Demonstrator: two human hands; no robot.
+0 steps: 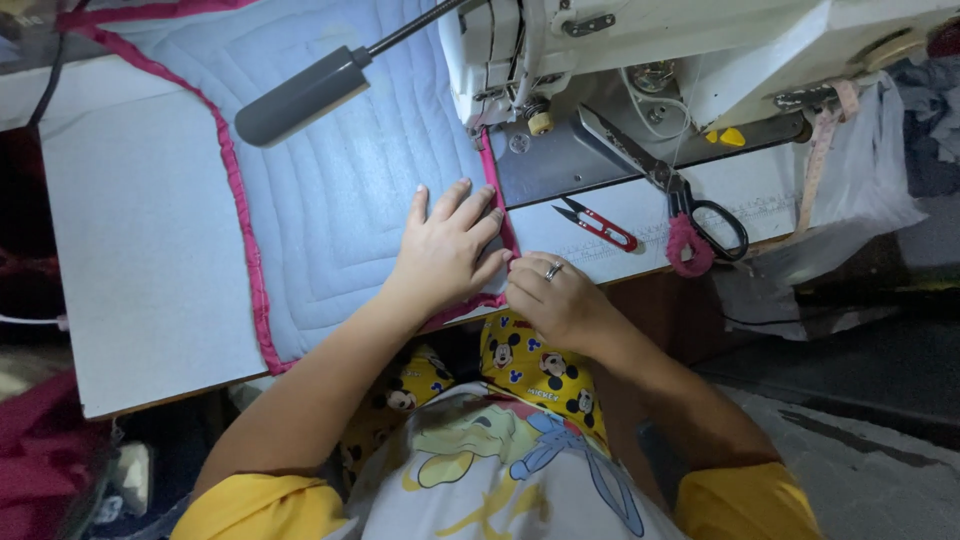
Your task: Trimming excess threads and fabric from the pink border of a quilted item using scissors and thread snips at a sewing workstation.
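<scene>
Overhead view of a sewing station. The left hand (pixel 447 245) lies flat, palm down, fingers spread, pressing on the pale blue quilted fabric (pixel 340 190) just beside its right edge; it grips nothing. The right hand (pixel 556 297), with a ring on 1 finger, is curled at the near corner of the fabric, fingertips closed on the pink binding tape (pixel 497 195) where it turns the corner — how firmly it pinches cannot be told. The 2 hands touch at the fingertips.

The quilted fabric is spread over the white counter (pixel 130 260), reaching from the far-left corner to the needle area of the cream sewing machine (pixel 640 45). The pink binding runs along the fabric's left edge, along its near edge, and up the right edge in a straight line to the presser foot.

A grey lamp head (pixel 300 95) on a thin dark arm hangs tilted above the fabric, left of the machine. On the counter to the right of the hands lie red thread snips (pixel 600 225) and, farther right, large black-handled scissors (pixel 665 180) with 1 handle wrapped in pink — blades pointing toward the machine. A measuring tape (pixel 822 150) hangs at the far right, beside clear plastic sheeting (pixel 870 190).
</scene>
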